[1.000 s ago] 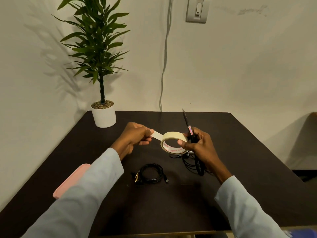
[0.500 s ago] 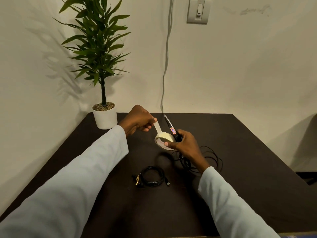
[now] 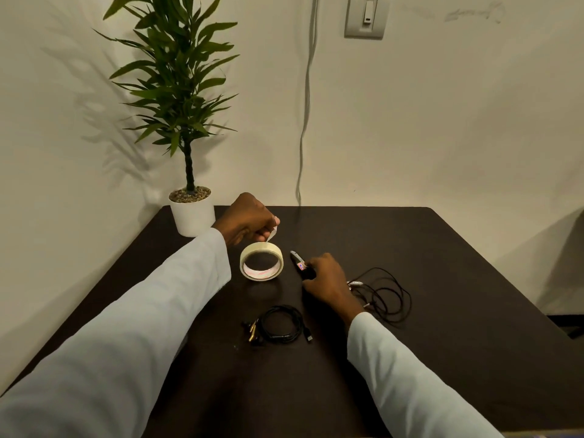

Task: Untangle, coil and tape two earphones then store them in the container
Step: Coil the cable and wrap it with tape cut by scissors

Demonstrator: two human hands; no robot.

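Observation:
A roll of cream masking tape [image 3: 261, 265] lies flat on the dark table [image 3: 442, 358]. Just behind it, my left hand [image 3: 246, 221] pinches a short strip of tape [image 3: 272, 233] between thumb and fingers. To the right of the roll, my right hand [image 3: 327, 278] is closed on a small black cutter [image 3: 300, 264] whose tip points away from me. A coiled black earphone [image 3: 279, 324] with gold buds lies near the table's middle. A second black earphone [image 3: 384, 294] lies loose and uncoiled to the right of my right wrist.
A potted plant [image 3: 191, 213] in a white pot stands at the table's back left corner. A grey cable [image 3: 305, 121] hangs down the wall behind the table. No container is in view.
The tape roll went from my right hand down onto the table. My left hand keeps a torn strip. My right hand sank to the table with the cutter. The camera tilted up, hiding the pink container.

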